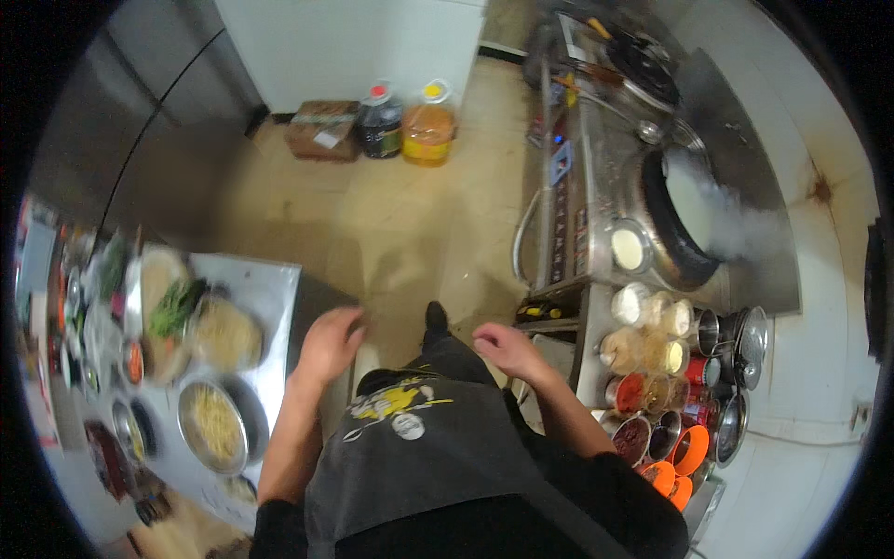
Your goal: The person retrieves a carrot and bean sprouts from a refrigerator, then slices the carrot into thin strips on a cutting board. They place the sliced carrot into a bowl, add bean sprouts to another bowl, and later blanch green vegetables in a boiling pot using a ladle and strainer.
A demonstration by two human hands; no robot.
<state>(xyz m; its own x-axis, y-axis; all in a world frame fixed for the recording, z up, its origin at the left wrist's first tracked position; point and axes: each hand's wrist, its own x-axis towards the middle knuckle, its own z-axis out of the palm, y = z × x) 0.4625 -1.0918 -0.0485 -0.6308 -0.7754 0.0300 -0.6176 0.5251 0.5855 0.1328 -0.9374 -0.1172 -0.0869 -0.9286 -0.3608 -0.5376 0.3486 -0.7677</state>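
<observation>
My left hand (331, 345) hangs in the air beside the corner of the steel table (273, 279), loosely bent, thumb apart from the fingers and nothing in it. Over the floor, in front of my apron (410, 456), my right hand (510, 352) is likewise empty, its fingers slightly curled and partly hidden. It is nearest the stove counter's front edge. On the steel table, a metal bowl (216, 427) holds pale yellow strips. Behind it stand a bowl of pale shredded food (226, 334) and some leafy greens (175, 307).
At right, a steaming wok (675, 219) sits on the stove beside a bowl of white liquid (629, 249). Seasoning tubs (643, 349) and orange containers (690, 451) crowd the counter. Ahead, a cardboard box (323, 130), a dark jug (380, 124) and a yellow oil jug (429, 129) stand on the floor.
</observation>
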